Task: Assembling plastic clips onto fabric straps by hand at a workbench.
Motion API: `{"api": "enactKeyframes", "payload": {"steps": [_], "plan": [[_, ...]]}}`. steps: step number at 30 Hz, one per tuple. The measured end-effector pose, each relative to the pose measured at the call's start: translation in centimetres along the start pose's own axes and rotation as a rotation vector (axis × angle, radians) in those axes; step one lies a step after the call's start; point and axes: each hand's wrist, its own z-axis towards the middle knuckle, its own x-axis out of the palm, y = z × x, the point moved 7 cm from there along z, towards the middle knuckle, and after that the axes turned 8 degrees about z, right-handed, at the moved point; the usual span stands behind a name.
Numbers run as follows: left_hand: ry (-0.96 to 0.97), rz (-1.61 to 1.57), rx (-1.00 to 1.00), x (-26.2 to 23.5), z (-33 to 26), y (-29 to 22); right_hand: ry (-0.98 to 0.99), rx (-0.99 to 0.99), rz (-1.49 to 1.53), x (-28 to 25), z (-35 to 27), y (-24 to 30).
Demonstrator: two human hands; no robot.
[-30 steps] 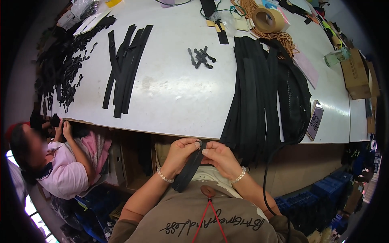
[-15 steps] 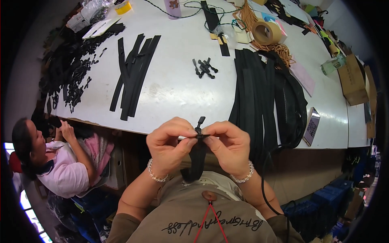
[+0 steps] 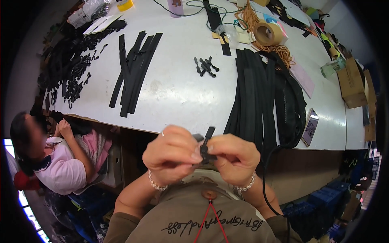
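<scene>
We pinch a black zipper piece (image 3: 205, 150) in left grip (image 3: 197, 157) and right grip (image 3: 212, 152), its tab (image 3: 210, 132) leaning more than before; the surface (image 3: 174, 97) stretches open beyond its near edge

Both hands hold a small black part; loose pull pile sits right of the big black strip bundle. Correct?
Wrong side: the head view shows the loose pull pile left of the big black strip bundle. Left hand and right hand do hold a small black part.
</scene>
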Motion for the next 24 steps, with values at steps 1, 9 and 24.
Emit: {"api": "enactKeyframes", "payload": {"steps": [1,9,24], "plan": [[0.045,0.004,-0.006,0.2,-0.6,-0.2,0.016,0.042,0.007,0.0,-1.0,-0.8],[-0.01,-0.175,-1.081,2.3,-15.2,8.1,-0.126,0.953,0.418,-0.5,-13.9,-12.1],[-0.082,-0.359,-1.485,4.6,-18.4,13.7,-0.659,1.081,0.781,-1.7,-15.6,-16.7]]}}
